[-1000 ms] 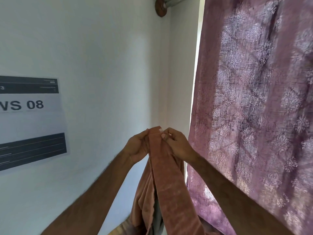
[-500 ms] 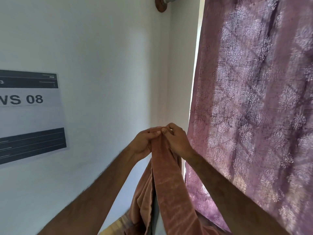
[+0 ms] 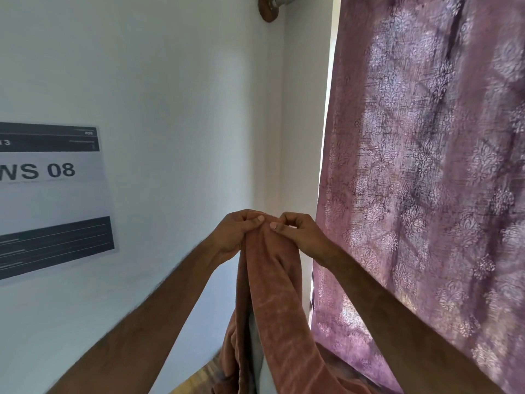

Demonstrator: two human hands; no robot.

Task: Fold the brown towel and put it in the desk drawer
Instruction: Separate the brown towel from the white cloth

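Since half a second ago the two hands are drawing slightly apart along the top edge of the brown towel (image 3: pixel 270 285), so a little more of the cloth is showing between them; a second ago the strip between them was flat and narrow, and now it is bunching into soft folds. The view is also sitting a touch lower on the wall than before.

The left hand (image 3: pixel 233 234) is gripping the towel's top left corner, its fingers (image 3: pixel 257 220) curling over the edge and pinching the fabric against the thumb. The right hand (image 3: pixel 301 231) is holding the top right part, its fingers (image 3: pixel 279 225) pressing together on the cloth in a tight pinch. Both hands are held up at about the same height, close beside each other but not touching.

The towel is hanging down from the two hands in front of the corner of the room, draping in long vertical folds and running out of the bottom of the view, where its lower end cannot be seen. To its right a purple patterned curtain (image 3: pixel 426 180) is hanging, just beside the right forearm. On the white wall (image 3: pixel 170 109) to the left a printed sign (image 3: pixel 54 194) is reading "WS 08". A rod bracket (image 3: pixel 270 8) is showing at the top, above the corner.
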